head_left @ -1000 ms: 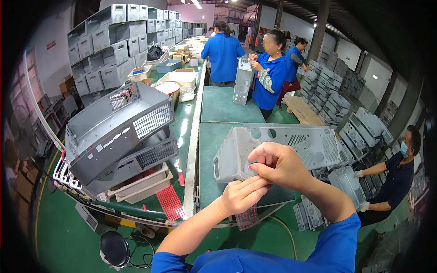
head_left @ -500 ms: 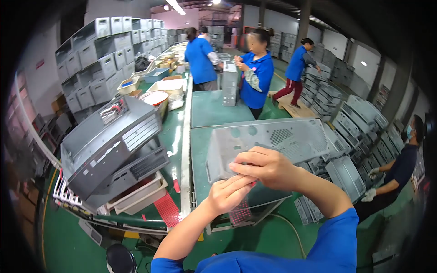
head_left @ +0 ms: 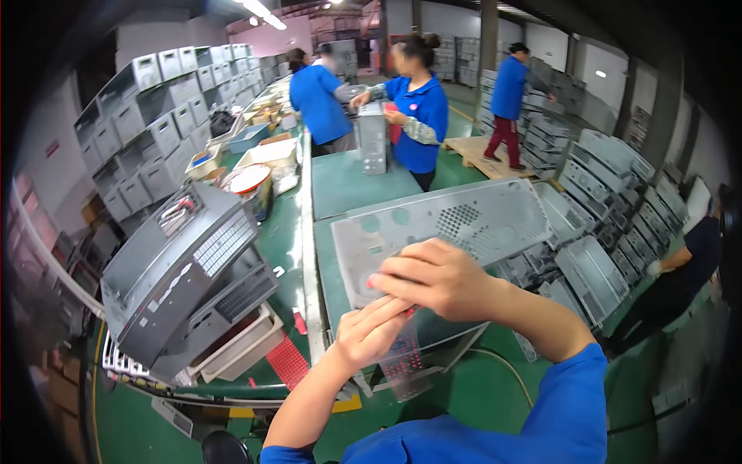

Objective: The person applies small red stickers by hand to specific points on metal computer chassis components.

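A grey perforated metal computer case (head_left: 495, 224) lies on the green worktable before me. My left hand (head_left: 372, 332) is closed near its close left corner, with a clear sheet of red dots (head_left: 403, 367) hanging beneath its fingers. My right hand (head_left: 433, 280) reaches over the left one, thumb and fingers pressed together. By its fingertips, against the case, shows a small red dot (head_left: 371, 283); whether it is pinched or rests on the metal is hard to see. The hands overlap, so part of the sheet is hidden.
Left of me, a grey case (head_left: 170, 263) leans tilted over a cream bin (head_left: 239, 348), beside a red dotted sheet (head_left: 287, 363). Stacked cases (head_left: 591, 271) crowd the right. A co-worker (head_left: 417, 116) stands across the table at an upright case (head_left: 373, 139).
The view has shifted, so most things sit further left. My hands keep their closed pose at the case's corner. The co-worker opposite has lowered both hands to the upright case, something red in one.
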{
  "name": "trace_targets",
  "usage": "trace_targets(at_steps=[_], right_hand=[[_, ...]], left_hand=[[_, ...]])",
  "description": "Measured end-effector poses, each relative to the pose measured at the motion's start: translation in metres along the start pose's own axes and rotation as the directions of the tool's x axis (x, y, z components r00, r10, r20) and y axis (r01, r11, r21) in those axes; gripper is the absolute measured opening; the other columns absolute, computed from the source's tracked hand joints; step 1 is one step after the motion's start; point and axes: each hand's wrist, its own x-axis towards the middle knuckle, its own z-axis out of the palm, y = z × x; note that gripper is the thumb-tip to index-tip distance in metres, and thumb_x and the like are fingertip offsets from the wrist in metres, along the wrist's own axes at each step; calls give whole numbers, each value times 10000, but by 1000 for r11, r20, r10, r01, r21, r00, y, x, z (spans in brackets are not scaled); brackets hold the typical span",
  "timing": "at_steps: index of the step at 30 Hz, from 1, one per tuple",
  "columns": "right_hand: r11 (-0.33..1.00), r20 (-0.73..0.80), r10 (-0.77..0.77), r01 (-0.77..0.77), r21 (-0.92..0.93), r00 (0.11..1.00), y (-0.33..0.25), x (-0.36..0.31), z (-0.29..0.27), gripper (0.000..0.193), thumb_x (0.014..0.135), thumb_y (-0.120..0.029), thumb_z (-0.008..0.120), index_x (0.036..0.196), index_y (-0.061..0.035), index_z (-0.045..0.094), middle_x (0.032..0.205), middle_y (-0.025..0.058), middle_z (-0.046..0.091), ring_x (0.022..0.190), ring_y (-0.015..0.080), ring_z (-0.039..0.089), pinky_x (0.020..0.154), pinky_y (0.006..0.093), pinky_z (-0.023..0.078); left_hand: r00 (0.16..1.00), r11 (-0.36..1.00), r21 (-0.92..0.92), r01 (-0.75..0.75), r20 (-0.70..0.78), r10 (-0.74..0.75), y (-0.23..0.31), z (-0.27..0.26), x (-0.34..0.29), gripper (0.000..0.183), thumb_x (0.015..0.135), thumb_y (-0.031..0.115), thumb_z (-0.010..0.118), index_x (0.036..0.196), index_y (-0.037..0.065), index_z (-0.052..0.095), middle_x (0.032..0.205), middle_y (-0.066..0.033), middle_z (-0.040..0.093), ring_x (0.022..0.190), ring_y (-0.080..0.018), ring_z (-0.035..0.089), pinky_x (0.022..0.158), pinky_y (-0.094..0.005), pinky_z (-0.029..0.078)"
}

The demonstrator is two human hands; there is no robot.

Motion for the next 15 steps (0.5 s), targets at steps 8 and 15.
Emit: trace_targets(at_steps=[8, 15], right_hand=[[777, -678, 538, -606, 170, 501, 69, -81, -59, 212, 804, 27, 407, 944, 47, 565, 893, 107, 587, 810, 191, 543, 762, 290, 427], [638, -420, 769, -608, 472, 482, 169, -156, 35, 236, 883, -97, 424, 1063, 27, 512, 922, 63, 564, 803, 120, 507, 723, 252, 410]], left_hand=[[998, 998, 37, 54, -25, -53, -12, -7, -1, 128, 625, -89, 637, 645, -32, 525, 917, -164, 619, 791, -249, 638, 545, -260, 531], [998, 813, 580, 56, -61, -25, -4, 8, -11, 185, 645, -13, 683, 764, 0, 542, 958, -177, 590, 851, -315, 594, 670, -330, 517]])
